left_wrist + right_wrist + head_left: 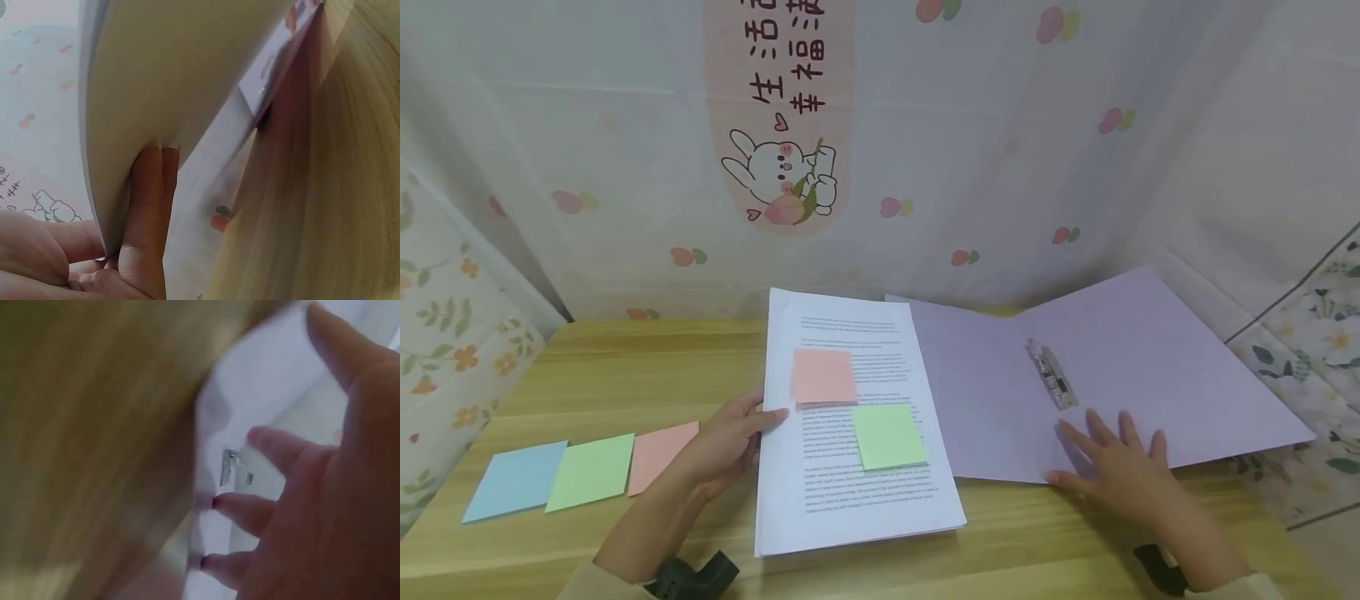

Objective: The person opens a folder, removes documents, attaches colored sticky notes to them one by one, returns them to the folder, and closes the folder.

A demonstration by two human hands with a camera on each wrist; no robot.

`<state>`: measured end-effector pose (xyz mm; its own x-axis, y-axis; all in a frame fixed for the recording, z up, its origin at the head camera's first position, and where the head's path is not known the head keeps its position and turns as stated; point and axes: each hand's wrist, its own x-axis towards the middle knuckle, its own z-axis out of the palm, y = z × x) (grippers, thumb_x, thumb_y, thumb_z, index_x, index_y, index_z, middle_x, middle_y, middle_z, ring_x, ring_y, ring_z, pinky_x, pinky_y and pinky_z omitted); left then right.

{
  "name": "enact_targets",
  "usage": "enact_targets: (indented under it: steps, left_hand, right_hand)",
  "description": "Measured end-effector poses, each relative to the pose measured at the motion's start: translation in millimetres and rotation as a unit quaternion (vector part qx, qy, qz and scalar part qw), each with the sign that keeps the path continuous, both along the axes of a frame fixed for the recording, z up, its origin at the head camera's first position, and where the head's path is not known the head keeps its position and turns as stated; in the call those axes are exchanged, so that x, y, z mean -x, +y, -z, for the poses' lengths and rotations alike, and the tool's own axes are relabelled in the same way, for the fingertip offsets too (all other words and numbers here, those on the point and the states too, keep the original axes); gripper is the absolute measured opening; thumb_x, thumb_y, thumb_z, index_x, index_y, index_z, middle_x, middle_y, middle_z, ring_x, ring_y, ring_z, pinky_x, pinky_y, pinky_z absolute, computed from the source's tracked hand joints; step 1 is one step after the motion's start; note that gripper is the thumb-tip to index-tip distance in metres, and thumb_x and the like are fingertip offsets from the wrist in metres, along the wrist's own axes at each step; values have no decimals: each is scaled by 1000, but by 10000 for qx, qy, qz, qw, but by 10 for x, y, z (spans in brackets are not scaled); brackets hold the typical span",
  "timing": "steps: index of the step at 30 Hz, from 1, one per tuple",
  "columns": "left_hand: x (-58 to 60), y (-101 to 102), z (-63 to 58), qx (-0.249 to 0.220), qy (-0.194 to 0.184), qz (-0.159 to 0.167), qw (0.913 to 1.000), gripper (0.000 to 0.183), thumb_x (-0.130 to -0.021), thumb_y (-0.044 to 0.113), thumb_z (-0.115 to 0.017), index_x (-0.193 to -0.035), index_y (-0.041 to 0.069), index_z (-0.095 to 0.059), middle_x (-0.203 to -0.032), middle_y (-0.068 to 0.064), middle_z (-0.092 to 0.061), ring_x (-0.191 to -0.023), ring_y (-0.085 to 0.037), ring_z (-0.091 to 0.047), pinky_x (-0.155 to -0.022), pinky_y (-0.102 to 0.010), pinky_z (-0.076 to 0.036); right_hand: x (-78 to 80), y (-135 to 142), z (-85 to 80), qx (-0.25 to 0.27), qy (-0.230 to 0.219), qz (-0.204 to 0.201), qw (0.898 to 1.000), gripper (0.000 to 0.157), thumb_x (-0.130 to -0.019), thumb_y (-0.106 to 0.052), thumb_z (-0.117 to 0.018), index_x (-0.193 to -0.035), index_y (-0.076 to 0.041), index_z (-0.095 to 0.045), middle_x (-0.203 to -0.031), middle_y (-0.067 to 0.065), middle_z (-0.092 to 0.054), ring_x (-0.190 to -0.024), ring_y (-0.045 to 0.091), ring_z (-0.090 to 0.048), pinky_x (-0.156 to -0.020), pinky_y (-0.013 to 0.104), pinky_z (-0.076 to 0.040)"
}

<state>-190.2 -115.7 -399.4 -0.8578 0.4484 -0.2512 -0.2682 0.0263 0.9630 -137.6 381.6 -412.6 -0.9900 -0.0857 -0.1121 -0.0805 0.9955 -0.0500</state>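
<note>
My left hand (733, 437) grips the left edge of a stack of printed sheets (820, 500), thumb on top and fingers beneath. In the left wrist view the fingers (147, 206) press the underside of the stack, which is raised off the table. A pink sticky note (823, 377) and a green sticky note (890, 437) lie on the top page. To the right, a purple folder (1157, 358) is spread open with a metal clip (1051, 375) near its fold. My right hand (1123, 471) has its fingers spread at the folder's near edge, fingertips touching it below the clip.
Blue (516, 482), green (591, 473) and pink (662, 454) sticky notes lie in a row on the wooden table (662, 367) at the left. A patterned white curtain (1000, 150) hangs behind the table. The stack overlaps the folder's left part in the head view.
</note>
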Motion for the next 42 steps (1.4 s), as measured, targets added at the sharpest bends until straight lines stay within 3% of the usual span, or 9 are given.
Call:
enact_targets:
  steps: [8,15,25,30,34,36,38,40,42]
  left_hand:
    - [-35,-53,-84,14,40,-83,10000,55,-108,21,-45,-156,6,-25,-124,-4,-68,-104,-14,-69,-82,-30,-58]
    - [-122,-147,-248,-130,219,-27,9997,55,-108,23,-45,-157,7,-24,-126,1,-68,-109,-14,-71,-87,-34,-58]
    - [-213,-299,-466,-146,742,-5,9971,57,-109,25,-45,-157,4,-23,-123,5,-71,-107,-16,-73,-83,-34,-61]
    - [-227,-309,-514,-266,893,52,9956,56,-109,24,-43,-157,3,-22,-123,4,-72,-105,-19,-74,-79,-37,-62]
    - [-228,-319,-535,-233,948,34,9952,56,-109,23,-43,-157,5,-21,-124,4,-71,-106,-19,-74,-81,-37,-62]
    - [-230,-331,-549,-211,980,6,9950,56,-109,23,-44,-158,6,-21,-124,4,-71,-106,-19,-74,-81,-37,-62]
    - [-235,-342,-565,-218,992,1,9948,56,-109,23,-44,-157,5,-21,-124,3,-71,-106,-19,-74,-80,-37,-62]
    - [-245,-347,-582,-263,998,25,9947,56,-109,23,-45,-157,6,-22,-124,2,-71,-106,-20,-74,-80,-38,-62]
    - [-259,-341,-599,-337,984,72,9946,55,-109,23,-45,-156,6,-23,-126,1,-71,-107,-21,-74,-80,-39,-62]
  right_hand:
    - [-95,-243,144,440,-148,-77,9989,86,-84,-72,-63,-152,-22,-47,-156,38,-31,-132,79,-19,-87,95,-15]
    - [-165,-632,71,876,-609,-238,9940,90,-85,-76,-59,-158,-28,-36,-161,33,-25,-136,75,-18,-90,92,-22]
    - [-197,-1135,-16,887,-816,-576,9910,97,-78,-83,-58,-156,-28,-40,-162,30,-29,-136,73,-25,-90,89,-31]
    - [-182,-1209,-78,1092,-959,-831,9859,78,-93,-71,-49,-155,-25,-42,-160,26,-35,-137,68,-31,-97,83,-34]
    - [-89,-1184,-193,1765,-646,-596,9804,62,-105,-55,-42,-151,-14,-48,-150,20,-52,-135,50,-51,-108,66,-41]
    - [-22,-1193,-258,2471,-443,-272,9676,59,-106,-50,-43,-148,-10,-51,-141,18,-62,-122,38,-65,-99,54,-53]
    - [51,-1230,-318,3473,-435,-57,9367,57,-106,-47,-45,-146,-6,-52,-134,19,-66,-111,30,-71,-88,44,-60]
    - [117,-1295,-376,4486,-697,-47,8910,56,-107,-43,-46,-148,-5,-47,-133,21,-66,-104,26,-73,-81,38,-62]
    - [175,-1383,-424,5376,-1217,-209,8341,58,-108,-41,-44,-152,-3,-39,-134,22,-63,-107,24,-73,-82,37,-62]
